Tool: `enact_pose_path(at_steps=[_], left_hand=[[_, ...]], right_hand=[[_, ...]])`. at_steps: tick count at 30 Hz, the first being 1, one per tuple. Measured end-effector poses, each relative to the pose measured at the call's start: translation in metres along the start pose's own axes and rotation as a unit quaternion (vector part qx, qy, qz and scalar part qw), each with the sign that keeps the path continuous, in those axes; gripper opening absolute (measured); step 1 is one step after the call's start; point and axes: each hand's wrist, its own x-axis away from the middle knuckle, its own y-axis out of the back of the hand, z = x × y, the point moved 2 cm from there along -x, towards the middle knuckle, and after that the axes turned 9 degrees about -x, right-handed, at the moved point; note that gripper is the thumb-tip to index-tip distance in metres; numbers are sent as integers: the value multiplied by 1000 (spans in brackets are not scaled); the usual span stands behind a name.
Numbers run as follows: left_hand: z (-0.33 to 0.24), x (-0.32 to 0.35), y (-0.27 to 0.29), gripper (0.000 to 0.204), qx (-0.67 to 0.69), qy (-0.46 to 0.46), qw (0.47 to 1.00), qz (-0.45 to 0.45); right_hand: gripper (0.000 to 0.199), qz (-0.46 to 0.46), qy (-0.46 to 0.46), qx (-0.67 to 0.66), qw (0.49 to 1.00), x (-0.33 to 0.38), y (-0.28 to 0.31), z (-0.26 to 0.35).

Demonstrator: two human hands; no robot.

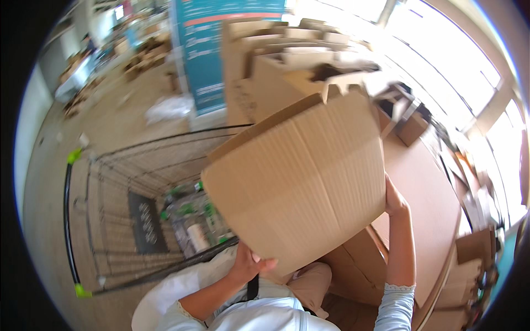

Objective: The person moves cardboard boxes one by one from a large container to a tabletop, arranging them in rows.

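A large brown cardboard box [301, 176] fills the middle of the view, tilted and lifted in front of me. My left hand [249, 263] grips its lower left edge from below. My right hand [394, 199] presses on its right side. Just left of the box stands a black wire shopping cart [118, 209] with green corner caps, holding several plastic bottles [193, 220] at its near end.
A stack of flattened and folded cardboard boxes [276, 60] rises behind the held box. More flat cardboard sheets [428, 209] lie to the right. A blue banner stand [207, 55] is further back. Bright windows [452, 60] run along the right. Litter dots the floor.
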Motion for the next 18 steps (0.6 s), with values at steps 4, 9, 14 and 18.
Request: enact_pose_path(at_steps=[4, 9, 14, 18], left_hand=[[-27, 23, 23, 88, 218, 72, 972, -50], [-59, 24, 23, 86, 285, 119, 949, -55], [-89, 15, 13, 92, 454, 147, 879, -26], [-87, 11, 19, 95, 490, 125, 863, -16]], right_hand=[[61, 95, -45, 125, 987, -44, -79, 4], [83, 172, -84, 344, 919, -88, -174, 54], [97, 54, -54, 604, 793, -123, -247, 72], [100, 34, -49, 660, 748, -139, -279, 67]])
